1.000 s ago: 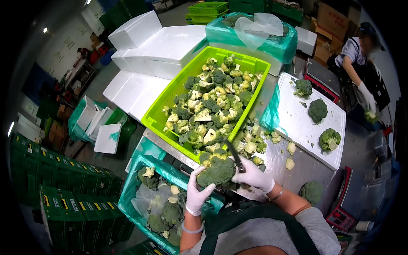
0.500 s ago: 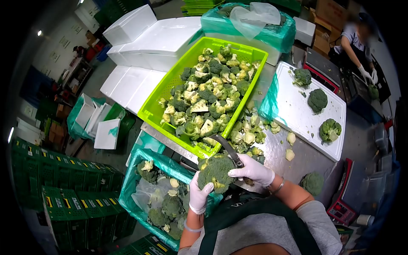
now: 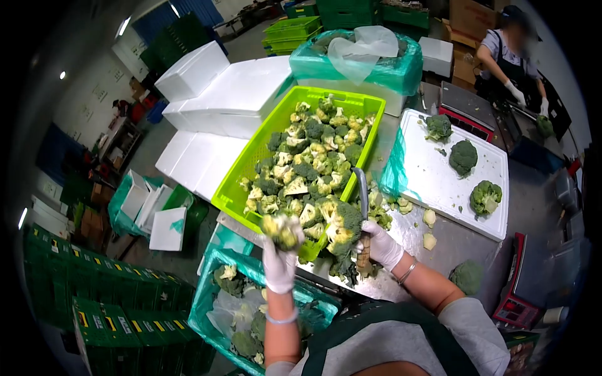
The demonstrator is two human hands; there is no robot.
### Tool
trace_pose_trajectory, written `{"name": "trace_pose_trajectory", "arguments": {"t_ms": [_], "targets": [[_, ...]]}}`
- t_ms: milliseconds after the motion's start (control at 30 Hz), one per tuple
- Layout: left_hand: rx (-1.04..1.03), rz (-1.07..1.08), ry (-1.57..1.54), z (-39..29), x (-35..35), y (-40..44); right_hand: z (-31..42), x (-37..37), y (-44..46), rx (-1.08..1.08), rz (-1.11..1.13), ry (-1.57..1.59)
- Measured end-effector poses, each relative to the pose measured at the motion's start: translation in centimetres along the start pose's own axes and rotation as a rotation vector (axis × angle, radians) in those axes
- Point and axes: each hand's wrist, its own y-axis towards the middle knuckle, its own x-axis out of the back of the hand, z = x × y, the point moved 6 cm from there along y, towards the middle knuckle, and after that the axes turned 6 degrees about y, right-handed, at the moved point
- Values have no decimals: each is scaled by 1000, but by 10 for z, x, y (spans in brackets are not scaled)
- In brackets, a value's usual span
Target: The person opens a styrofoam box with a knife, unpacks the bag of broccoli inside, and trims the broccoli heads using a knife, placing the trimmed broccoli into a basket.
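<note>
My left hand (image 3: 279, 266), in a white glove, grips a motion-blurred broccoli piece (image 3: 281, 232) over the near left part of the lime-green crate (image 3: 246, 164). The crate holds many cut broccoli florets. At its near right corner, my right hand (image 3: 381, 245) is closed on a curved knife (image 3: 364, 199), blade upward. Against the knife and this hand is a larger broccoli piece (image 3: 342, 227) with its pale cut side showing; whether the fingers also hold it is unclear. Pale stem pieces (image 3: 429, 241) lie right of the knife on the metal table (image 3: 411, 276).
A white foam tray (image 3: 417, 188) bears three broccoli heads on the right. Below left, a green-lined box (image 3: 204, 294) holds more broccoli. White foam boxes (image 3: 219, 113) stand behind the crate, beside a green-wrapped box (image 3: 401, 69). Another person (image 3: 511, 62) works at the upper right.
The broccoli head formerly between my hands is now in two parts. My left hand has moved up and left with one piece; the knife now points upward. The view has shifted.
</note>
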Motion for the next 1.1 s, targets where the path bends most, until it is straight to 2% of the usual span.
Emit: {"name": "trace_pose_trajectory", "arguments": {"t_ms": [33,67,100,133,200,267,300,333,400,433,467,567,633,667,733,767,867,933,1000,1033,1100], "targets": [[-16,-73,427,-13,1,17,13,-9,-1,93,-28,-143],[-37,-148,854,-24,0,29,19,-21,-5,104,-26,-149],[-451,-215,1602,-40,-12,31,29,-31,-8,155,-66,-328],[-655,-219,1711,-50,-41,26,39,-39,-10,209,-108,-505],[-506,-44,1467,-40,-53,18,45,-46,-16,236,-150,-560],[-171,34,1220,-9,-41,6,49,-48,-21,247,-190,-841],[-93,53,1187,3,-36,-3,49,-58,-16,427,-47,-861],[-16,68,1154,15,-31,-9,48,-61,-18,425,-51,-854],[-70,10,1070,20,-51,-20,46,-72,-23,404,-93,-1157],[-131,1,1309,21,-48,-23,41,-71,-22,429,-95,-1259],[-129,-72,1283,24,-44,-27,38,-75,-21,516,-88,-1359],[-100,-162,1120,21,-40,-33,30,-84,-23,423,-93,-1321],[-104,-205,1071,16,-41,-40,29,-95,-25,555,-10,-1488],[-101,-210,1070,16,-39,-42,29,-95,-24,549,-8,-1487],[-191,-248,1144,12,-38,-46,27,-93,-20,477,32,-1427],[-182,-239,1207,11,-38,-47,26,-88,-17,340,-9,-1348],[-137,-216,1090,12,-32,-45,28,-88,-15,359,34,-1366],[-147,-213,1122,14,-29,-45,24,-87,-11,339,7,-1403],[-30,-243,1109,18,-31,-45,18,-86,-13,562,-34,-1647],[-39,-230,1086,17,-27,-43,21,-90,-12,367,-25,-1570],[-114,-217,1018,11,-26,-42,22,-85,-10,355,7,-1493]]}}
